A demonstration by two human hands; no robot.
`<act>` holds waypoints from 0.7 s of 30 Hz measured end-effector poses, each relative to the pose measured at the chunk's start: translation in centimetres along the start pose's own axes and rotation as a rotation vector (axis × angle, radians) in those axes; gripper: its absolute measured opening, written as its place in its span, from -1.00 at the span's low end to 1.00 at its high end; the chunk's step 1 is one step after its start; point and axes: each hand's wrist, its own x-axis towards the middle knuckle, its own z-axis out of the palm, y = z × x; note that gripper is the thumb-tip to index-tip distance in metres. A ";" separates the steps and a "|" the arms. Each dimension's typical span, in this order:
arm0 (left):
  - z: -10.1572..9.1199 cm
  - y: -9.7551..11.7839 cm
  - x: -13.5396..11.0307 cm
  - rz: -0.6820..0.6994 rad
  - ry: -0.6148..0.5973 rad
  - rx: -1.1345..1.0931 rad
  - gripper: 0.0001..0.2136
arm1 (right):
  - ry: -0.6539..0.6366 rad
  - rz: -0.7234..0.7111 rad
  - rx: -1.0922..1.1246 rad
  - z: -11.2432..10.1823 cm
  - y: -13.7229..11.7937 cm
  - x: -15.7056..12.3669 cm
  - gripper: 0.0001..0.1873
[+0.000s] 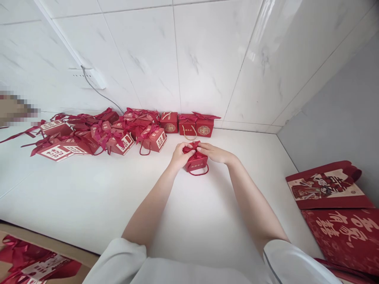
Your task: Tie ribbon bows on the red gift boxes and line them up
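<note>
A small red gift box (196,162) with a cord handle stands on the white counter (89,197) in front of me. My left hand (179,155) pinches the red ribbon on its top from the left. My right hand (213,152) pinches the same ribbon from the right. Both hands have their fingers closed on the ribbon over the box lid.
Several finished red gift boxes (118,132) with ribbons lie in a heap along the tiled wall behind. Red paper bags (328,185) lie at the right edge. A cardboard box (32,264) holding more red items sits below the counter at the lower left.
</note>
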 end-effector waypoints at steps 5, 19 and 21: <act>-1.0 -0.1 0.2 -0.091 0.013 -0.128 -0.66 | -0.023 -0.064 0.232 -1.5 -1.1 -1.5 -0.47; -2.9 4.5 -2.1 0.215 -0.242 0.714 -0.10 | 0.037 0.206 -0.053 -4.4 -1.5 -5.5 -0.46; -3.0 4.3 -2.1 0.194 -0.223 0.713 -0.06 | 0.040 0.212 -0.090 -4.4 -1.4 -5.7 -0.46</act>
